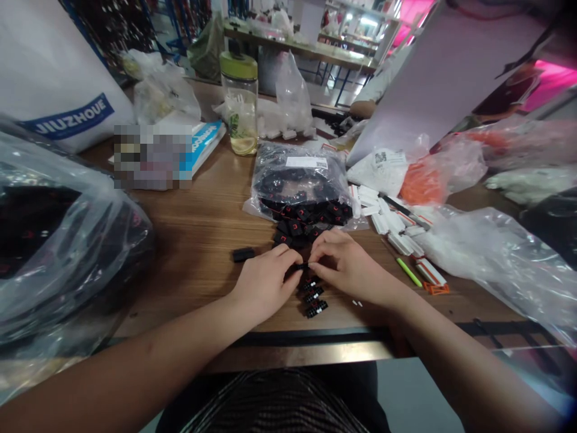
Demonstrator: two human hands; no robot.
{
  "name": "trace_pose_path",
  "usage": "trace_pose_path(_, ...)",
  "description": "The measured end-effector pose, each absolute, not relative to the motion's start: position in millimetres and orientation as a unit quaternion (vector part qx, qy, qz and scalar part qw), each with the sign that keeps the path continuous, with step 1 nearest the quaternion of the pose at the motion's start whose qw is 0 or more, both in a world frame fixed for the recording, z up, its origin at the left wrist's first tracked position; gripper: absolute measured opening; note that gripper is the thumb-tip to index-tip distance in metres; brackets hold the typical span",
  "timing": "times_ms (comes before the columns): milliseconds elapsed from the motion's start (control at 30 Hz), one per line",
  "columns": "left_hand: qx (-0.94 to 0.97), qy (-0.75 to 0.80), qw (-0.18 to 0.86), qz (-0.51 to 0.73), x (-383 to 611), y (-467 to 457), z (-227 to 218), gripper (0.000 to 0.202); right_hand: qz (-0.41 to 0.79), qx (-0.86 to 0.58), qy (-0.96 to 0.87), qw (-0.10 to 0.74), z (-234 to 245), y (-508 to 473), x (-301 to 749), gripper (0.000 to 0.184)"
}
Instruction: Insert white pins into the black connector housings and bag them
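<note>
Head view: my left hand point(265, 282) and right hand point(351, 264) together pinch a small black connector point(300, 266) between their fingertips. Just beside my right hand, a short row of black connectors point(313, 296) lies on the wooden counter point(193, 210). A loose black block point(243, 254) lies left of my left hand; a clear bag of black connectors point(300, 174) lies ahead.

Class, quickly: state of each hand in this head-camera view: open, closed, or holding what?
Left hand: closed, pinching a small black plastic part.
Right hand: closed, pinching the same part.

Blue metal shelving point(174, 27) far left; long wooden workbench point(297, 48) beyond; pink light point(552, 78) at right.
</note>
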State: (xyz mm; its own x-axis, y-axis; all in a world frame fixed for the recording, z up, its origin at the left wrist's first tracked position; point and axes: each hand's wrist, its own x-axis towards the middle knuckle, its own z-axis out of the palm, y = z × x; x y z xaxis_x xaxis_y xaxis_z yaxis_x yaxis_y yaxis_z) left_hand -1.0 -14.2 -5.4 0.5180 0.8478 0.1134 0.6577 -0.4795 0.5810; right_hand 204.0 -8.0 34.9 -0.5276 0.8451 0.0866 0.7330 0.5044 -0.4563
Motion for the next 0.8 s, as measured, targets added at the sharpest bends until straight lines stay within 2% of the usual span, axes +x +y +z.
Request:
trace_pose_path(433,0.835,0.451,0.243,0.2,-1,-14,-6,0.008,0.157,-0.456,-0.865,0.137,37,-10,199,0.008)
trace_pose_path(567,0.835,0.451,0.244,0.2,-1,-13,-6,0.008,0.147,-0.441,-0.876,0.126,39,-12,200,0.014)
trace_pose_path(800,0.83,0.458,0.24,0.208,0,-14,-8,0.008,0.132,-0.429,-0.879,0.161,40,-14,209,0.02)
